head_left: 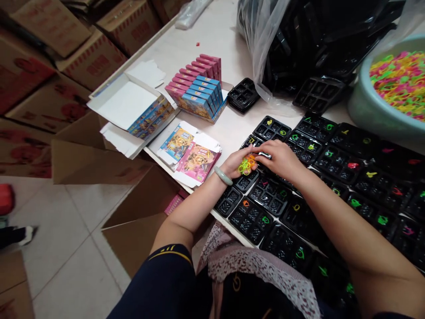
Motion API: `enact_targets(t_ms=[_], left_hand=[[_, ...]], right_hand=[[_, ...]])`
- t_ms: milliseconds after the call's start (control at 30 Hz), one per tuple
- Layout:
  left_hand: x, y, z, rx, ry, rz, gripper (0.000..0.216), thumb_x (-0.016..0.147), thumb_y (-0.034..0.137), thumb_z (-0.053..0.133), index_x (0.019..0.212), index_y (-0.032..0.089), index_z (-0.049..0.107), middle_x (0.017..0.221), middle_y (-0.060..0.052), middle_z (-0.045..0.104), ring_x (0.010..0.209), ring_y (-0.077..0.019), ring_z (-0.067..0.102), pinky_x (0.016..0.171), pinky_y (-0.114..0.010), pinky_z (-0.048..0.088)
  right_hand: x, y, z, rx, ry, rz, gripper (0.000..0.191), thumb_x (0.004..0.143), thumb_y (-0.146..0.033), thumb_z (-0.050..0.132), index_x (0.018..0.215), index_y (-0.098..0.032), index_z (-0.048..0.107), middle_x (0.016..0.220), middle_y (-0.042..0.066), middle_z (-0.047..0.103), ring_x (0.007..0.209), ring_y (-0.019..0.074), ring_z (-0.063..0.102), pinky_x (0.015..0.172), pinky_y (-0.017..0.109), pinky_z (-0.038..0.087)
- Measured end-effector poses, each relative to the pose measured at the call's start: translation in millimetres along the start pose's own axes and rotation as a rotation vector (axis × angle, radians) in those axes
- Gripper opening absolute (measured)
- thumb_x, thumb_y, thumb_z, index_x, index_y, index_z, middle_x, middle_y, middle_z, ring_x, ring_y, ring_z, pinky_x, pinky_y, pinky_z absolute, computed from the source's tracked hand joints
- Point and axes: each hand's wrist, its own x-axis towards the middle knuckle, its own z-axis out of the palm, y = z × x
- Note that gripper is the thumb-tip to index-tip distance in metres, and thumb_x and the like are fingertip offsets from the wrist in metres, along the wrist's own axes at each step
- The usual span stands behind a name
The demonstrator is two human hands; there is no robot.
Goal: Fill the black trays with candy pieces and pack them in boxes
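Note:
My left hand, with a pale green bangle at the wrist, is cupped palm up around a small pile of yellow-green and orange plastic rings. Over that palm my right hand reaches in, fingers bent together with their tips at the orange rings. What those fingertips pinch is hidden. Below both hands lie rows of black plastic trays with small square compartments. Many trays have one or two bright plastic rings in their corner compartments, such as a green ring and an orange one.
A pale tub full of colourful rings stands at the right. Stacked black trays in clear plastic sit at the back. Blue and pink boxes and flat printed cartons lie left, beside an open cardboard box below the table edge.

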Motion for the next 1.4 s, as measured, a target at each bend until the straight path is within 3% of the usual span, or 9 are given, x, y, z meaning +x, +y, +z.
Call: enact_targets(t_ms=[133,233,400,467,600,667,767,967,1400], left_hand=[[-3,-6,2,0.035,-0.014,-0.041,0.036,0.096,0.045,0.044,0.096,0.011,0.057,0.063,-0.002,0.058,0.045,-0.0097,0.057,0.03,-0.015,0.026],[-10,-8,-2,0.052,-0.064,-0.068,0.034,0.098,0.042,0.04,0.093,0.012,0.056,0.061,-0.001,0.056,0.045,-0.0095,0.057,0.03,-0.015,0.026],[-32,-9,-15,0.091,-0.017,-0.076,0.035,0.1,0.035,0.035,0.107,0.009,0.057,0.071,-0.006,0.064,0.044,-0.0072,0.054,0.032,-0.015,0.027],[-43,-10,-20,0.063,0.039,-0.052,0.034,0.1,0.033,0.035,0.104,0.009,0.058,0.077,-0.009,0.067,0.045,-0.0074,0.055,0.032,-0.015,0.027],[-60,-14,-24,-0.057,0.135,0.006,0.034,0.099,0.032,0.034,0.094,0.01,0.06,0.073,-0.008,0.066,0.046,-0.009,0.056,0.031,-0.015,0.026],[-64,-17,-23,-0.144,0.173,0.01,0.036,0.1,0.032,0.034,0.09,0.01,0.061,0.072,-0.008,0.065,0.047,-0.009,0.056,0.031,-0.015,0.026],[-66,-25,-21,-0.291,0.24,0.028,0.037,0.099,0.031,0.035,0.086,0.009,0.061,0.068,-0.008,0.064,0.047,-0.0084,0.056,0.034,-0.015,0.03],[-67,-38,-8,-0.435,0.34,0.082,0.038,0.099,0.031,0.037,0.079,0.009,0.059,0.063,-0.005,0.061,0.044,-0.0077,0.053,0.04,-0.017,0.036],[-86,-57,3,-0.612,0.35,0.152,0.038,0.097,0.037,0.044,0.072,0.011,0.057,0.057,-0.001,0.055,0.048,-0.0076,0.053,0.046,-0.017,0.042]], right_hand=[[-1,-13,0,-0.007,-0.144,-0.048,0.022,0.087,-0.023,0.059,0.105,-0.025,0.071,0.1,0.008,0.067,0.092,0.0266,0.057,0.082,0.044,0.045],[-5,-13,1,0.102,-0.176,-0.061,0.013,0.084,-0.02,0.062,0.094,-0.023,0.069,0.095,0.007,0.067,0.092,0.0249,0.058,0.084,0.041,0.046],[-17,-13,7,0.367,-0.14,0.119,0.007,0.085,-0.026,0.061,0.082,-0.021,0.065,0.084,0.003,0.067,0.078,0.0188,0.061,0.075,0.034,0.048],[-21,-12,12,0.274,-0.126,0.141,0.008,0.085,-0.026,0.06,0.082,-0.021,0.066,0.084,0.004,0.066,0.078,0.0194,0.06,0.073,0.034,0.046],[-30,-16,24,-0.12,-0.196,0.027,0.012,0.084,-0.019,0.06,0.081,-0.021,0.071,0.085,0.007,0.066,0.084,0.0242,0.06,0.076,0.039,0.044],[-35,-24,27,-0.193,-0.164,0.004,0.012,0.085,-0.02,0.06,0.086,-0.021,0.071,0.087,0.008,0.066,0.084,0.026,0.06,0.076,0.041,0.044],[-43,-49,26,-0.051,-0.047,-0.049,0.015,0.089,-0.026,0.057,0.096,-0.023,0.069,0.096,0.009,0.066,0.09,0.0256,0.061,0.08,0.043,0.047],[-54,-93,40,0.067,-0.004,-0.093,0.017,0.091,-0.032,0.056,0.102,-0.023,0.065,0.101,0.01,0.066,0.097,0.0266,0.062,0.083,0.042,0.05],[-56,-107,54,0.045,0.134,0.057,0.01,0.088,-0.029,0.056,0.086,-0.024,0.064,0.096,0.007,0.063,0.08,0.0214,0.062,0.069,0.035,0.049]])
